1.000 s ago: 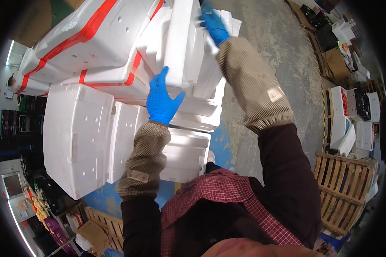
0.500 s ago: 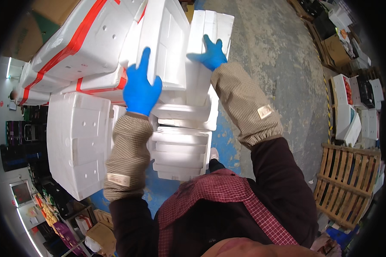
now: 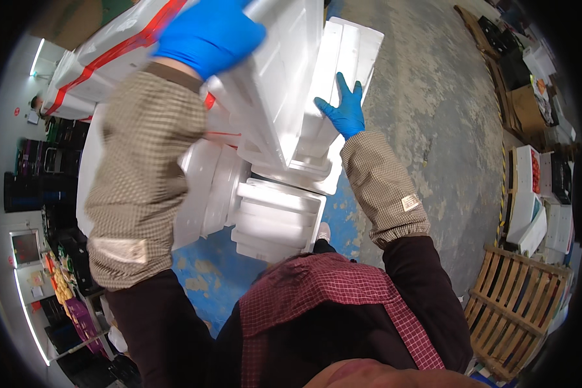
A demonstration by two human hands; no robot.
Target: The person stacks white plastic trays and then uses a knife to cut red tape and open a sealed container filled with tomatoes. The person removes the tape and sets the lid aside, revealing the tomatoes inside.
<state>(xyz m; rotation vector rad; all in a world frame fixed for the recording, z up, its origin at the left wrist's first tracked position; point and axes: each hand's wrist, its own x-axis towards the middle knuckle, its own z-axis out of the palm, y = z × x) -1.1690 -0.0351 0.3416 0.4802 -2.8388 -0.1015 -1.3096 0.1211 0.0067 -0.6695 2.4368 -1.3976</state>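
My left hand (image 3: 207, 35), in a blue glove, is raised at the upper left and smeared by motion. Its fingers are partly cut off by the upper edge of the picture, close to a tall white foam box (image 3: 271, 77) that leans at a slant. My right hand (image 3: 344, 111), also blue-gloved, has its fingers spread over another white foam box (image 3: 352, 48) to the right of the leaning one. Below them, nested white foam boxes (image 3: 275, 223) stand near my feet.
More white foam boxes (image 3: 204, 187) stand at the left, with red-taped ones (image 3: 100, 71) stacked beyond. A wooden pallet (image 3: 517, 310) leans at the right, below crates and foam boxes (image 3: 527, 220). Dark crates (image 3: 29, 174) line the far left.
My left hand has risen up and nearer, and the tall foam box now tilts differently. Boxes at the left have shifted. My right hand appears lower and farther right, as does the view.
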